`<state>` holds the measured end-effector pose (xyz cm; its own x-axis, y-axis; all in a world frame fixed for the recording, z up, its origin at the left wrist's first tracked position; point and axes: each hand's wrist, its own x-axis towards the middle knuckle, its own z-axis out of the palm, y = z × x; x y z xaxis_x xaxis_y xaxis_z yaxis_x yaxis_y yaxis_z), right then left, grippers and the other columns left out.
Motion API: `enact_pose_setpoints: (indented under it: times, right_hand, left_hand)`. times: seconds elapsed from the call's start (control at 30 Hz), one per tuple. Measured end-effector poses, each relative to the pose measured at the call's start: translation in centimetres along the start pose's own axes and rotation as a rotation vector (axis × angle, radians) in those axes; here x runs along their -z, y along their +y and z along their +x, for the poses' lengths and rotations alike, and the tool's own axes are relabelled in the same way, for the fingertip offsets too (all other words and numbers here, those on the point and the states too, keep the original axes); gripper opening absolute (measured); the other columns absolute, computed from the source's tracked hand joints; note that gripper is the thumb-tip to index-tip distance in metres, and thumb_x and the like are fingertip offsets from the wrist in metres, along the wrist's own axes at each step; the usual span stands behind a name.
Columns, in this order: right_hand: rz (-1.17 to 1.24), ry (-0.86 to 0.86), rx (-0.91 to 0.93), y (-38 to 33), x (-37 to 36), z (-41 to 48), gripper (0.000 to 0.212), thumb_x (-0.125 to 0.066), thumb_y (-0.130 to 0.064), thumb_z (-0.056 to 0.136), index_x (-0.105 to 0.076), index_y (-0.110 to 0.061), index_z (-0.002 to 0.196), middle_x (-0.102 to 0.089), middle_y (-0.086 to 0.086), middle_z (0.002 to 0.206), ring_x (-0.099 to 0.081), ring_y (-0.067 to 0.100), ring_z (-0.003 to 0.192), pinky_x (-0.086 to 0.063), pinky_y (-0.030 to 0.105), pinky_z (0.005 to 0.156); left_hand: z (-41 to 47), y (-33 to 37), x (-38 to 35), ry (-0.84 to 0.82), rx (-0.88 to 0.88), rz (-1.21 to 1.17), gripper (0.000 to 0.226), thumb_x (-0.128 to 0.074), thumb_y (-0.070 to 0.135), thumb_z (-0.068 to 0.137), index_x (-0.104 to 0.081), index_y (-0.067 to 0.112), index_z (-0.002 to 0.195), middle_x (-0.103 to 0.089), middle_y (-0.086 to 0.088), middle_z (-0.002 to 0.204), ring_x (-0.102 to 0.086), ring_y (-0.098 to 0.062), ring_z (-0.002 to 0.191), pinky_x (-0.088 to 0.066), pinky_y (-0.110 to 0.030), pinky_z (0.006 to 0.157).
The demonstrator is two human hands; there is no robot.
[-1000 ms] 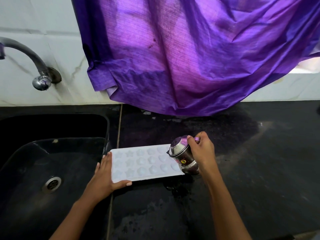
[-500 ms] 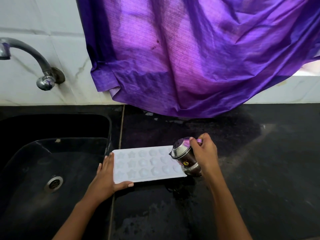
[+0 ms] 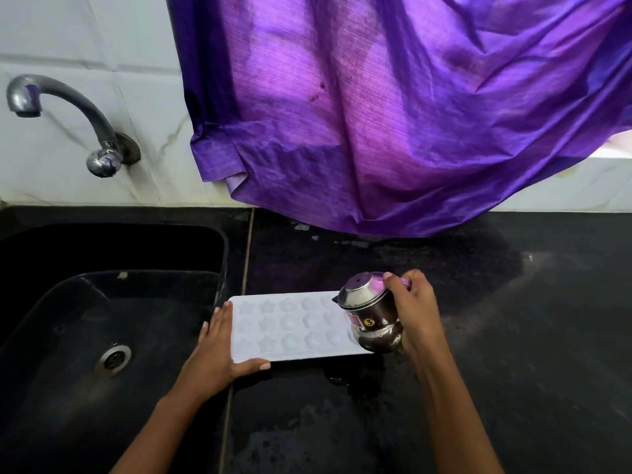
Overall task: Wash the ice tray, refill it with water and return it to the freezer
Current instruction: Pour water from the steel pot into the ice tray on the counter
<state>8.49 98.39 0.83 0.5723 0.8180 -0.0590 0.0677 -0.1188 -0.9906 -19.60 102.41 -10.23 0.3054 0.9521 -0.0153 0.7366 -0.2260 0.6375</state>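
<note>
A white ice tray point(image 3: 290, 326) with star and round moulds lies flat on the black counter, right beside the sink. My left hand point(image 3: 219, 350) grips the tray's left end, thumb along its near edge. My right hand point(image 3: 415, 309) is wrapped around a small steel pot point(image 3: 371, 316) with a spout, tilted leftward over the tray's right end. The pot hides the tray's right corner. I cannot tell whether water is running from the spout.
A black sink point(image 3: 102, 319) with a round drain point(image 3: 113, 359) lies to the left. A steel tap point(image 3: 65, 114) juts from the white tiled wall above it. A purple cloth point(image 3: 393, 114) hangs down to the wet black counter point(image 3: 496, 336).
The view has shifted slightly, so everything sits a little further right. Both hands, the tray and the tilted pot keep the same positions relative to each other.
</note>
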Motion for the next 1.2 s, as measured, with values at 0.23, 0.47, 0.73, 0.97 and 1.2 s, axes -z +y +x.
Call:
enact_pose_setpoints:
  times: [0.23, 0.47, 0.73, 0.97, 1.2]
  right_hand:
    - [-0.054, -0.064, 0.026, -0.1, -1.1, -0.3, 0.032, -0.059, -0.018, 0.087, -0.035, -0.019, 0.066, -0.042, 0.001, 0.065, -0.039, 0.016, 0.063, -0.034, 0.032, 0.060]
    - [-0.167, -0.071, 0.093, -0.1, -1.9, -0.5, 0.034, -0.059, -0.019, 0.086, -0.035, -0.021, 0.062, -0.042, -0.002, 0.063, -0.039, 0.014, 0.063, -0.035, 0.033, 0.064]
    - [-0.226, -0.080, 0.113, -0.3, -2.1, -0.4, 0.031, -0.059, -0.022, 0.085, -0.037, -0.020, 0.064, -0.044, 0.000, 0.064, -0.040, 0.015, 0.062, -0.036, 0.032, 0.061]
    - [-0.242, -0.086, 0.121, -0.5, -2.1, -0.5, 0.030, -0.059, -0.022, 0.086, -0.038, -0.021, 0.065, -0.045, 0.000, 0.066, -0.040, 0.014, 0.061, -0.035, 0.030, 0.058]
    - [-0.257, -0.080, 0.143, -1.0, -2.0, -0.4, 0.031, -0.059, -0.022, 0.086, -0.037, -0.020, 0.064, -0.043, 0.000, 0.065, -0.037, 0.013, 0.059, -0.033, 0.029, 0.055]
  left_hand:
    - [0.0, 0.0, -0.1, -0.005, 0.014, 0.020, 0.142, -0.050, 0.089, 0.042, 0.011, 0.018, 0.149, 0.005, 0.004, 0.160, 0.013, -0.009, 0.144, 0.010, -0.029, 0.114]
    - [0.0, 0.0, 0.0, -0.008, 0.020, 0.019, 0.142, -0.048, 0.089, 0.042, 0.012, 0.018, 0.150, 0.006, 0.004, 0.160, 0.013, -0.009, 0.144, 0.011, -0.028, 0.113]
    - [0.0, -0.1, 0.1, -0.007, 0.010, 0.043, 0.141, -0.046, 0.090, 0.043, 0.012, 0.018, 0.150, 0.007, 0.004, 0.160, 0.013, -0.010, 0.144, 0.012, -0.028, 0.113]
    - [0.0, -0.1, 0.0, -0.007, 0.014, 0.061, 0.142, -0.044, 0.090, 0.042, 0.011, 0.016, 0.150, 0.007, 0.003, 0.160, 0.012, -0.010, 0.144, 0.011, -0.029, 0.114]
    - [-0.1, 0.1, 0.1, -0.010, 0.008, 0.047, 0.143, -0.055, 0.090, 0.047, 0.011, 0.015, 0.150, 0.007, 0.002, 0.160, 0.012, -0.012, 0.145, 0.011, -0.029, 0.114]
